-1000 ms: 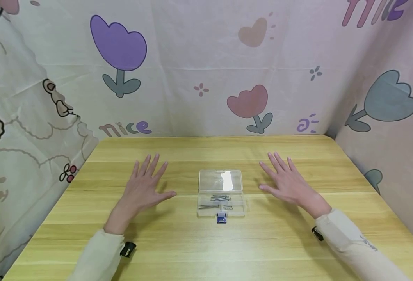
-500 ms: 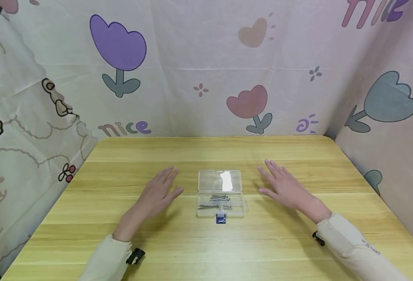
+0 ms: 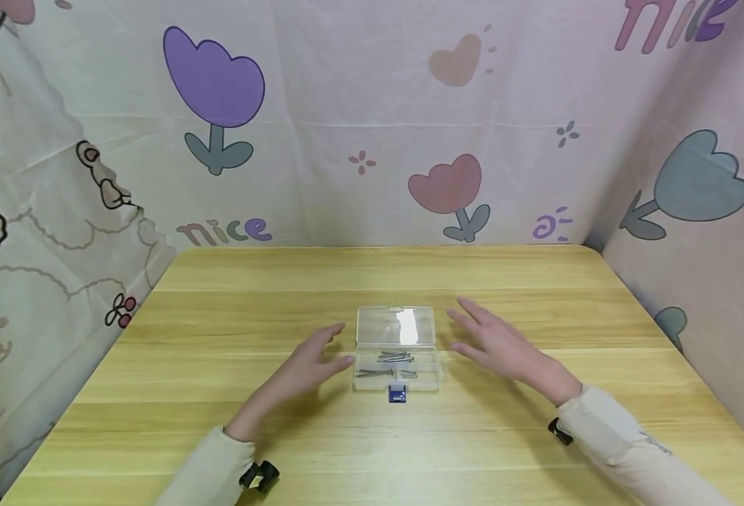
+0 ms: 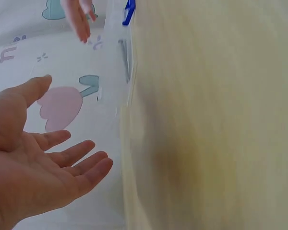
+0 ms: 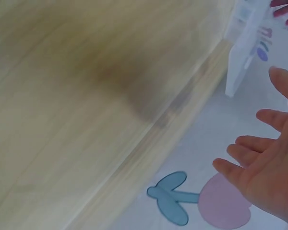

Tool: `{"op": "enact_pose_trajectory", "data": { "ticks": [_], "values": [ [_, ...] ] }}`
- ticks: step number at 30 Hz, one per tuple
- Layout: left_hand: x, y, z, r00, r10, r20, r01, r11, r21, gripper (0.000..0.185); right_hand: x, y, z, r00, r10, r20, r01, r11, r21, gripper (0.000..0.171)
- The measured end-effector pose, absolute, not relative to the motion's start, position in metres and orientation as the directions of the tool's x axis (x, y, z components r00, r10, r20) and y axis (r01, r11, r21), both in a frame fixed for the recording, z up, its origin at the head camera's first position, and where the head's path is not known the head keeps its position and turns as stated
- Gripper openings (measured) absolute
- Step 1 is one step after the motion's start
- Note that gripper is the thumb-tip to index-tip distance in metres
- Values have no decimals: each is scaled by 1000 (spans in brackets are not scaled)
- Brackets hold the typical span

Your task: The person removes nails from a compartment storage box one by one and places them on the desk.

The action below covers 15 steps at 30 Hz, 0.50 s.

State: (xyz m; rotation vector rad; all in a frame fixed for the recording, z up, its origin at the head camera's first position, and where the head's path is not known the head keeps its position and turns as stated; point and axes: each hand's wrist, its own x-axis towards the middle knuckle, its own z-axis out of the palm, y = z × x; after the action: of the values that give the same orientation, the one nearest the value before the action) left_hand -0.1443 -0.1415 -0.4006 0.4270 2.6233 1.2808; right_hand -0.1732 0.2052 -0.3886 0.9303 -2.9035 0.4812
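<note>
A small clear plastic box (image 3: 432, 380) stands on the table in the head view, its lid (image 3: 378, 327) swung back and its blue latch (image 3: 397, 394) folded down at the front. Several metal screws (image 3: 396, 358) lie sorted in its compartments. My left hand (image 3: 305, 365) hovers just left of the box, thumb and fingers apart, holding nothing. On the other side, my right hand (image 3: 505, 346) is held above the table a little right of the box, fingers loosely spread. In the wrist views both palms face inward with nothing in them.
The box stands on a light wood-grain table (image 3: 372, 457). A printed cloth (image 3: 321, 84) with flowers hangs behind it and along both sides. A black strap device (image 3: 259, 477) sits at the left wrist, another (image 3: 560, 431) at the right.
My left hand has moved right, close to the box, its fingers less spread. My right hand has shifted slightly left toward the box. The box and screws stay in place.
</note>
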Motion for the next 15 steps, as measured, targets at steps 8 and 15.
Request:
{"op": "enact_pose_trajectory", "data": {
  "ticks": [8,15],
  "values": [
    [-142,-126,-408,-940,330,-85,128,573,809,71,-173,179,-388,-788,-566,242,-613,683,-398,42],
    [-142,-120,-409,-936,337,-103,113,563,819,78,-176,163,-391,-803,-563,192,-562,611,-557,24]
  ]
}}
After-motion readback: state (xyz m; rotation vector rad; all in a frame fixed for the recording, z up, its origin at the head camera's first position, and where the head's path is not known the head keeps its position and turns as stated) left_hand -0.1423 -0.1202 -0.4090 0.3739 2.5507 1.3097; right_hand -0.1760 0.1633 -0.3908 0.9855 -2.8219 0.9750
